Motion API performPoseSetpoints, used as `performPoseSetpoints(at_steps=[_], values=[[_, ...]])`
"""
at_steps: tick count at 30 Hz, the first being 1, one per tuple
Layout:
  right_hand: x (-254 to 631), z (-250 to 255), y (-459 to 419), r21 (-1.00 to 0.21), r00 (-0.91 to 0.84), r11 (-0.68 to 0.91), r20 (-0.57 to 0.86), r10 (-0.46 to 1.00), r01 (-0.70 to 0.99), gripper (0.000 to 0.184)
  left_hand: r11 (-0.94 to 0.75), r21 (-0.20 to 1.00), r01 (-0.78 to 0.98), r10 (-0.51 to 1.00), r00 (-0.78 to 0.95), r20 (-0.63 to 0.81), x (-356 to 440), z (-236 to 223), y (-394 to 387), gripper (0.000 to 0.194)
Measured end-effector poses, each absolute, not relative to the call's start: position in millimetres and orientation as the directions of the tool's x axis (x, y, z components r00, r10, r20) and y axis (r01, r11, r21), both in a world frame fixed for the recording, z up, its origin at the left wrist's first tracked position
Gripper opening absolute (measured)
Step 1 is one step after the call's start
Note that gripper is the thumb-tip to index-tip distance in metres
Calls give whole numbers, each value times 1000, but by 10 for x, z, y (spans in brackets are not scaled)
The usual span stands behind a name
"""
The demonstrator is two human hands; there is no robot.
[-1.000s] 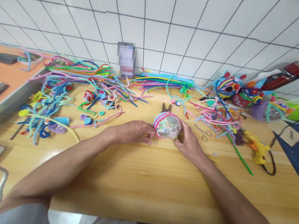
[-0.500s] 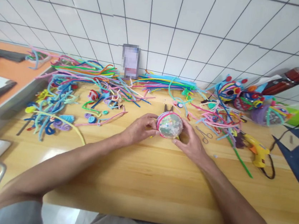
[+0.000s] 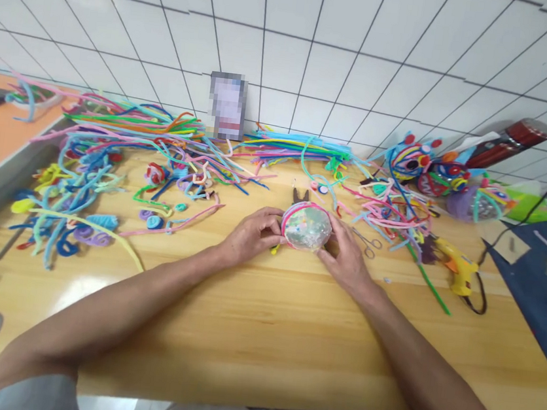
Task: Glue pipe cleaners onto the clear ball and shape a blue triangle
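Two hands (image 3: 251, 236) (image 3: 345, 258) hold a clear, pink-banded ball (image 3: 307, 228), partly hiding a dark forked tool (image 3: 295, 196); silver metal scissors (image 3: 370, 246) lie rightward.

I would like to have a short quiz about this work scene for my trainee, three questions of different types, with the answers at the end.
1. True or false: the right hand touches the clear rounded object.

2. Choose one. The body of the glue gun is mainly:
a) green
b) yellow
c) red

3. Fill the gap: seen from where the person sits, the scissors lie to the ____ of the clear rounded object.

Key: 1. True, it holds the object's right side. 2. b. 3. right.
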State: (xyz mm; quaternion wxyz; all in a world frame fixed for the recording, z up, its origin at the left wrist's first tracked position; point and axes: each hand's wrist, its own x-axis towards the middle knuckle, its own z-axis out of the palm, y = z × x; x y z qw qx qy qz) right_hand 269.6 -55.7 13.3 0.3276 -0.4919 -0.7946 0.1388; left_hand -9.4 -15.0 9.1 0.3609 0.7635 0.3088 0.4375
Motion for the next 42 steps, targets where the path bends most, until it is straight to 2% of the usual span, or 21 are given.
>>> performPoseSetpoints(at_steps=[6,19,25,31,38,42], values=[[2712,105,-537,-553,-294,444,341,893,705,84,-546,816,190,799,411,439,-73,82,-162,21],[2694,122,-560,-546,-276,444,364,889,710,83,-528,831,176,808,405,427,-66,75,-148,22],[2664,146,-607,-605,-239,414,351,905,680,97,-536,822,190,814,376,444,-97,116,-202,24],[2628,188,-614,-641,-242,425,357,902,639,84,-468,863,194,851,362,380,-101,157,-201,29],[2597,199,-609,-684,-214,416,364,907,600,82,-438,866,241,867,369,336,-104,192,-203,26],[2607,194,-615,-686,-208,396,343,916,611,81,-418,884,209,871,368,324,-107,176,-213,23]])
